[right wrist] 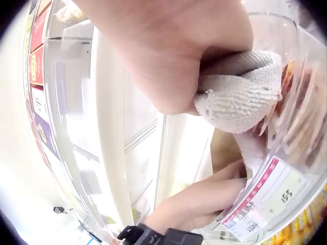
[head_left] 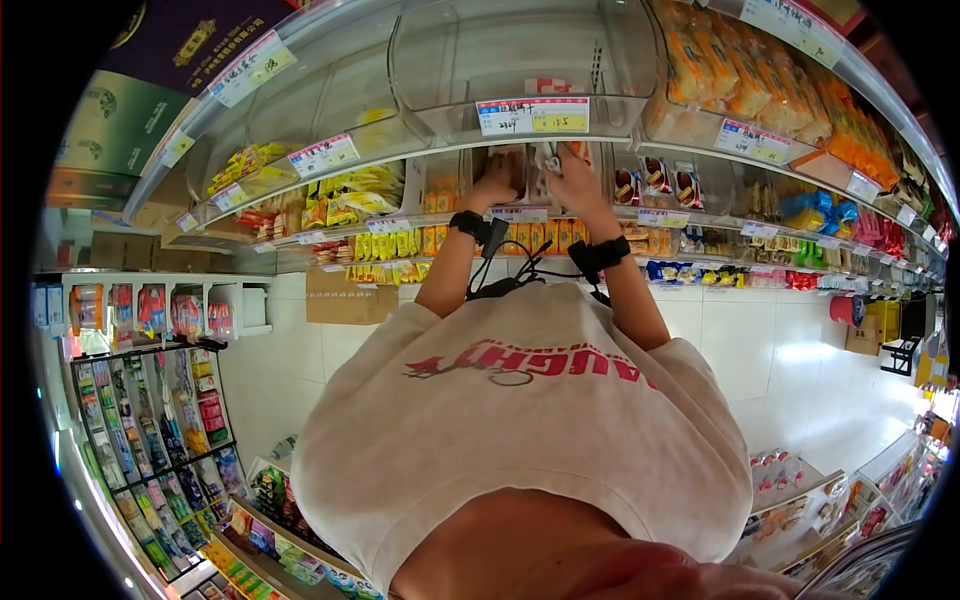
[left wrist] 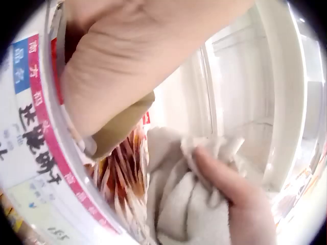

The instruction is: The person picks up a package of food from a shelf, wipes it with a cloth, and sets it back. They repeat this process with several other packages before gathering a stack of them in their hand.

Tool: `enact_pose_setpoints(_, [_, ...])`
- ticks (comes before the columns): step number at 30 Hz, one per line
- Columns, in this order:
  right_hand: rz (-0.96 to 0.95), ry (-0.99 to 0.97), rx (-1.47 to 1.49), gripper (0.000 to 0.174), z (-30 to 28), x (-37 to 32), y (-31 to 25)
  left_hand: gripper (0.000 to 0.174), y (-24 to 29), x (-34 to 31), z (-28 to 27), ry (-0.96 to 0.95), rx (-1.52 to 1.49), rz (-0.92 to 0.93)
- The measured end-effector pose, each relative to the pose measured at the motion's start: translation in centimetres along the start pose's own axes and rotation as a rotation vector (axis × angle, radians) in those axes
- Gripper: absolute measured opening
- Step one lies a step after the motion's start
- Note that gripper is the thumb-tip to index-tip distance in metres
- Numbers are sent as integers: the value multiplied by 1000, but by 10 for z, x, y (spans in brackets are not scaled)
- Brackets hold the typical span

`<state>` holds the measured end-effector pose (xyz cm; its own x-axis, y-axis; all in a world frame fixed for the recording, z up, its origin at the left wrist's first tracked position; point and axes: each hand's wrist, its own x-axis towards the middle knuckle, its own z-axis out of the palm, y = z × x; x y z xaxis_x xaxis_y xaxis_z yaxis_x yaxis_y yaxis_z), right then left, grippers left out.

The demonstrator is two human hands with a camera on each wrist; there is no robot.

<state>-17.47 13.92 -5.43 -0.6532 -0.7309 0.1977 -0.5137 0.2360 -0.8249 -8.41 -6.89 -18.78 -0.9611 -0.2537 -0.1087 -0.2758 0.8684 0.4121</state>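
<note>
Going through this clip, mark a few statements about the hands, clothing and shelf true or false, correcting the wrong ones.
1. The right hand grips a pale cloth. True.
2. The left hand wears a white glove. False: the left hand is bare.
3. In the head view, a price label shows above both hands. True.
4. The shirt's lettering is green. False: the shirt has red lettering.
5. Each wrist carries a black band. True.

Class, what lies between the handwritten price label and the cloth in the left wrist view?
In the left wrist view, wrapped snack packets lie between price label and cloth.
</note>
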Motion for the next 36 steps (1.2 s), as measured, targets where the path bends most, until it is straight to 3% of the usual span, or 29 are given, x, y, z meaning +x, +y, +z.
enact_pose_setpoints(2, [-80, 101, 61, 35, 6, -6, -4, 79, -9, 4, 12, 89, 47, 70])
enact_pose_setpoints(5, [-155, 226, 103, 35, 19, -11, -1, 63, 35, -19, -24, 200, -157, -68])
enact_pose_setpoints(8, [-145, 270, 147, 35, 15, -24, -13, 48, 53, -22, -36, 204, -138, -146])
enact_pose_setpoints(11, [-76, 226, 242, 36, 15, -34, -16, 32, 30, -15, -16, 273, -61, -87])
enact_pose_setpoints(14, [39, 210, 362, 40, 7, -44, -32, 20, 56, -31, -48, 466, -102, 91])
enact_pose_setpoints(17, [148, 283, 549, 41, 6, -54, -41, 26, 80, -46, -78, 515, -263, -55])
enact_pose_setpoints(18, [155, 320, 629, 39, 13, -52, -31, 36, 102, -64, -105, 468, -425, -126])
enact_pose_setpoints(21, [161, 416, 750, 35, 15, -45, -44, 37, 84, -73, -112, 583, -639, -70])
enact_pose_setpoints(22, [167, 444, 769, 34, 14, -45, -52, 38, 88, -86, -122, 511, -810, -87])
enact_pose_setpoints(25, [65, 381, 313, 35, 17, -36, -60, 45, 78, -109, -107, 582, -912, 195])
enact_pose_setpoints(27, [92, 240, 194, 39, 48, -29, -64, 55, 83, -125, -99, 289, -1767, 119])
enact_pose_setpoints(29, [-47, 194, 45, 44, 77, -33, -77, 57, 73, -130, -93, -15, -2378, 149])
enact_pose_setpoints(30, [-203, 221, -42, 46, 88, -42, -86, 63, 90, -152, -123, -114, -2475, 218])
enact_pose_setpoints(31, [-361, 245, -128, 49, 96, -50, -95, 63, 95, -159, -133, 84, -2368, 89])
enact_pose_setpoints(33, [-322, 76, -8, 48, 104, -66, -119, 63, 103, -171, -139, 446, -2119, -176])
enact_pose_setpoints(36, [-374, -84, 102, 46, 102, -86, -166, 61, 93, -194, -139, 588, -2025, -185])
